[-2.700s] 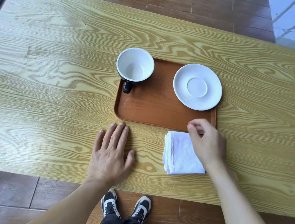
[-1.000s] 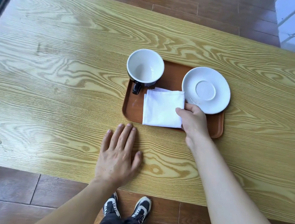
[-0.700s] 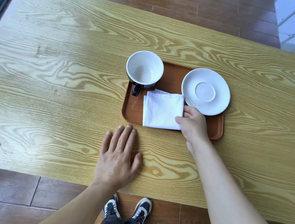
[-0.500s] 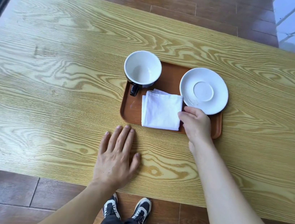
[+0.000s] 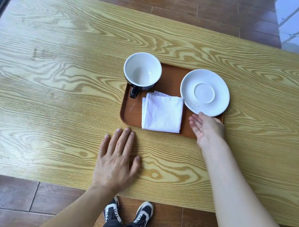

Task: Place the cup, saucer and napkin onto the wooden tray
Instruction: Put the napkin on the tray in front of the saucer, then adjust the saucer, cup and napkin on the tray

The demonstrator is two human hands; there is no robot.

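A brown wooden tray lies in the middle of the table. On its far left corner stands an empty cup, white inside and black outside, with its handle toward me. A white saucer rests on the tray's far right corner and overhangs the rim. A folded white napkin lies flat on the tray between them. My right hand hovers open over the tray's near right corner, beside the napkin and apart from it, fingertips at the saucer's near edge. My left hand lies flat and open on the table in front of the tray.
The light wooden table spreads wide to the left and right of the tray. Its near edge is just behind my left wrist. Dark wooden floor and my shoes show below it.
My right hand carried the napkin from the table onto the tray, then let go of it and opened, moving slightly right toward the saucer. My left hand has stayed flat on the table.
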